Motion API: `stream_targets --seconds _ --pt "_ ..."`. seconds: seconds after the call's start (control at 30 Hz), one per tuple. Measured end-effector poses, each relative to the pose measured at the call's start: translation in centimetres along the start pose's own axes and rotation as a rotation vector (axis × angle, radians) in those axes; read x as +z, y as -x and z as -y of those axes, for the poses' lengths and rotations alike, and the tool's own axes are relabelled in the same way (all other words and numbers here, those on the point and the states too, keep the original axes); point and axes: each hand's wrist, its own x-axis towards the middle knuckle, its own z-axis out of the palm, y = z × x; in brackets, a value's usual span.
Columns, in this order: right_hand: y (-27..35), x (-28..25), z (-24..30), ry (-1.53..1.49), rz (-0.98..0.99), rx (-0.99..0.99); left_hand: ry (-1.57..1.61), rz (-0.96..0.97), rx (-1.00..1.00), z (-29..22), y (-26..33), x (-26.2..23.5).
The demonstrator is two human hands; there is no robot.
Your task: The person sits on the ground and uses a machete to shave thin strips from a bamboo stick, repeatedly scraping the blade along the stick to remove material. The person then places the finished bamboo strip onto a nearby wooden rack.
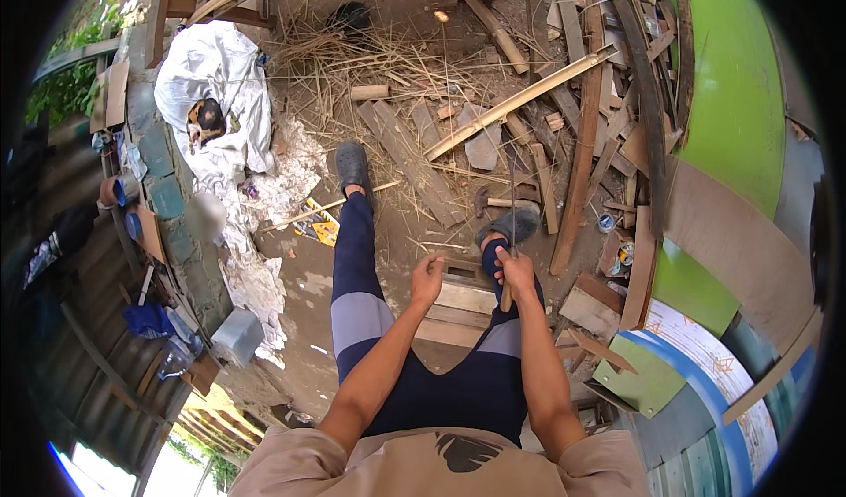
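Observation:
My right hand [515, 272] is closed around the wooden handle [506, 300] of a long knife, in front of my right knee. Its narrow dark blade [513, 199] points away from me, past my right shoe. My left hand [428, 278] hovers between my knees with loosely bent fingers, and nothing shows in it. Below and between the hands are wooden boards [460, 299] like a low stool or block. A hammer [504, 203] lies on the ground by my right shoe [511, 224].
A split bamboo length [520, 100] lies across scrap planks [582, 144] at the right. Straw-like slivers [388, 56] cover the far ground. On a white sheet [216, 65] at the left lies a small curled animal [206, 122]. Green panels [731, 83] stand along the right.

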Motion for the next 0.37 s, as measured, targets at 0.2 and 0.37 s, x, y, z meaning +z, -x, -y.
stream_targets --seconds 0.2,0.37 --pt "-0.3 2.1 -7.2 0.318 0.056 -0.063 0.006 0.022 -0.126 4.6 0.8 4.1" --pt "-3.5 6.1 -8.0 0.540 0.073 -0.056 0.251 -0.060 -0.313 7.7 -10.7 -0.9"
